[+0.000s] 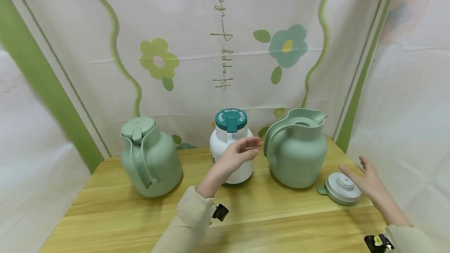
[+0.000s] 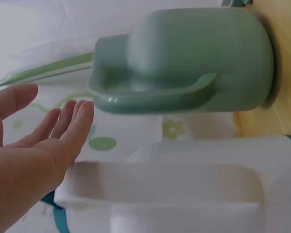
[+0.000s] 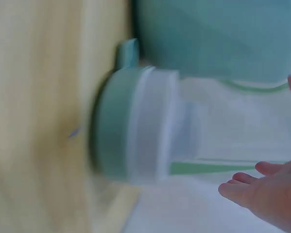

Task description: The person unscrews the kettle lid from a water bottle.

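Note:
My left hand (image 1: 236,156) is in front of the white jug (image 1: 230,147) with a teal lid, its relaxed fingers pointing toward the handle of the lidless green jug (image 1: 299,151). In the left wrist view that green jug's handle (image 2: 155,101) is close beyond the fingertips, and nothing is in the hand. A green and white jug lid (image 1: 342,189) lies upside down on the table, its tab facing the jug. Over the lid's right side hovers my right hand (image 1: 367,179), thumb and fingers spread and holding nothing. The lid (image 3: 135,124) looks blurred in the right wrist view.
A second green jug (image 1: 151,157) with its lid on stands at the left of the wooden table (image 1: 105,206). Behind everything hangs a printed curtain (image 1: 197,18) with flowers, close to the table's back edge.

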Action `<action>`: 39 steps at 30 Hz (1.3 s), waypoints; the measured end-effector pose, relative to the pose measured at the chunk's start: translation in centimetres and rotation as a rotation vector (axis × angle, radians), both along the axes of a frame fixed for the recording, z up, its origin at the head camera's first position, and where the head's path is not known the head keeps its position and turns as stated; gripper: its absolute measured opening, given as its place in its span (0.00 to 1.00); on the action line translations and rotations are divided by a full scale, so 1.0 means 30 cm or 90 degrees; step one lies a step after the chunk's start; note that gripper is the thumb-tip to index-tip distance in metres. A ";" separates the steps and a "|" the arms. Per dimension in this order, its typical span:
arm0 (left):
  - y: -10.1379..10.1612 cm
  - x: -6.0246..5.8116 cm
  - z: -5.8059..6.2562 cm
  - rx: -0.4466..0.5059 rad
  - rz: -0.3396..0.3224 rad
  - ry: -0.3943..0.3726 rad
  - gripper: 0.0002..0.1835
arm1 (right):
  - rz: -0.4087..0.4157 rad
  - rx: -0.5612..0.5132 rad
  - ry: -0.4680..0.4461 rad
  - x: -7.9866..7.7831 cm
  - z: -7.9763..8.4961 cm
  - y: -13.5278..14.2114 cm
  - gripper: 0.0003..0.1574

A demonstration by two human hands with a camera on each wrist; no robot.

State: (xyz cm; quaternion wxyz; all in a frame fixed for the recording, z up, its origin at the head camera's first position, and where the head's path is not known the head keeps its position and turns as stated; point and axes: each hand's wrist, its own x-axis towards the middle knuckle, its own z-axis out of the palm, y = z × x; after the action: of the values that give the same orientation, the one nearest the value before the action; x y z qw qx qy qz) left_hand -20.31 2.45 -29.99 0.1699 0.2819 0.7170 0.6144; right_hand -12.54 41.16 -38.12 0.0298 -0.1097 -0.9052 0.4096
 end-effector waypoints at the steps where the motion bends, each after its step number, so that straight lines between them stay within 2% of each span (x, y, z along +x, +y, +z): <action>1: -0.013 0.001 0.005 0.000 -0.006 -0.002 0.24 | -0.003 -0.011 0.016 -0.001 0.016 -0.011 0.60; 5: -0.067 0.007 0.029 -0.003 -0.012 -0.003 0.25 | -0.004 -0.046 0.086 -0.008 0.071 -0.067 0.55; 8: -0.111 0.013 0.040 0.005 0.011 0.002 0.26 | 0.002 -0.058 0.130 -0.017 0.115 -0.122 0.52; 12: -0.156 0.018 0.044 0.040 0.070 -0.014 0.24 | 0.014 -0.059 0.163 -0.035 0.182 -0.191 0.49; 17: -0.186 0.009 0.023 0.094 0.157 -0.049 0.22 | 0.037 -0.061 0.195 -0.064 0.256 -0.277 0.45; 19: -0.192 0.003 0.008 0.103 0.182 -0.061 0.21 | 0.029 -0.059 0.220 -0.074 0.283 -0.309 0.44; 21: -0.195 -0.003 -0.008 0.109 0.195 -0.081 0.21 | -0.002 -0.069 0.260 -0.083 0.306 -0.338 0.42; 24: -0.197 -0.014 -0.034 0.102 0.189 -0.098 0.20 | -0.045 -0.076 0.313 -0.089 0.339 -0.367 0.39; 26: -0.198 -0.018 -0.050 0.094 0.176 -0.103 0.21 | -0.046 -0.078 0.332 -0.096 0.361 -0.384 0.37; 34: -0.203 -0.032 -0.077 0.063 0.109 -0.122 0.26 | 0.089 -0.068 0.322 -0.151 0.453 -0.503 0.36; 39: -0.203 -0.042 -0.083 0.066 0.089 -0.132 0.28 | 0.154 -0.034 0.293 -0.204 0.480 -0.587 0.34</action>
State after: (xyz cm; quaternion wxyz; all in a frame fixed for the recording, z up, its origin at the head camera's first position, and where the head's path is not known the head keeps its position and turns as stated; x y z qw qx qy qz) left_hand -21.57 -3.64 -32.47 0.1851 0.1749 0.6808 0.6868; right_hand -18.66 23.56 -23.72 0.1831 0.0945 -0.8698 0.4483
